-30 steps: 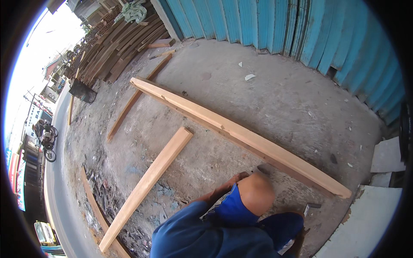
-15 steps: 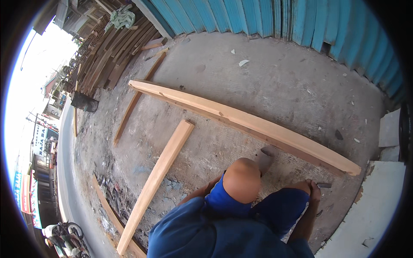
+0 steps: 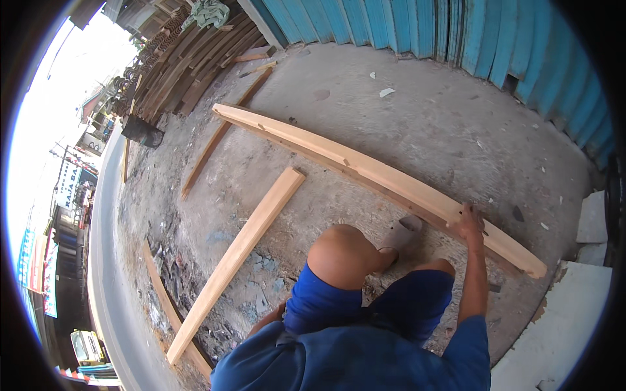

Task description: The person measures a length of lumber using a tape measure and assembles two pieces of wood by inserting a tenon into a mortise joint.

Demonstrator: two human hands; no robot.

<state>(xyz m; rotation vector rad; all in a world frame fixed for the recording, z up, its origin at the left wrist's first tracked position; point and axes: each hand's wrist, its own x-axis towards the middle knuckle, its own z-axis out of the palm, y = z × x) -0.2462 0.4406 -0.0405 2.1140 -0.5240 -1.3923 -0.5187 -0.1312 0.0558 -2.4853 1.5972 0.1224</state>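
A long pale wooden beam point(image 3: 385, 174) runs slantwise across the concrete in front of me, with a darker strip of wood along its near side. My right hand point(image 3: 469, 223) lies over the beam towards its right end, with bent fingers closed across it. A small dark spot shows by those fingers, too small to make out. Behind my raised left knee, my left forearm point(image 3: 268, 318) goes down and the hand itself is hidden. Another pale plank point(image 3: 238, 260) lies to the left of that knee. A flat dark piece point(image 3: 493, 287) rests on the ground beside my right forearm.
Beneath the beam's far left end passes a thin batten point(image 3: 218, 140). Stacked timber point(image 3: 195, 62) and a dark bucket point(image 3: 143, 132) stand farther left, near the road point(image 3: 107, 228). A blue corrugated shutter point(image 3: 411, 29) closes the far side. At right lies a white panel point(image 3: 574, 313).
My right hand has moved from beside my right knee forward onto the beam. The view has shifted slightly, and the long beam keeps its place on the ground.
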